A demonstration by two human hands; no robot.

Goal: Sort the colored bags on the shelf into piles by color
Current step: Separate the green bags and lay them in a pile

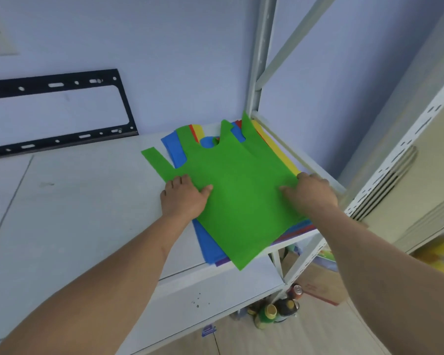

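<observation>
Both our hands lie on the green bag at the right end of the shelf.

The green bag [237, 198] tops a mixed stack on the white shelf [87, 213], with blue bags [176, 149], a yellow bag [277, 147], a red edge [238, 123] and a purple edge [222, 262] showing under it. Our left hand [183, 197] grips the bag's left edge, thumb on top and fingers curled over the side by the left handle strip. Our right hand [312, 192] presses on its right side, thumb flat on the cloth and fingers bent at the edge beside the yellow bag; we cannot tell whether they pinch it. A black metal bracket [59, 111] leans against the wall, well to the left.
</observation>
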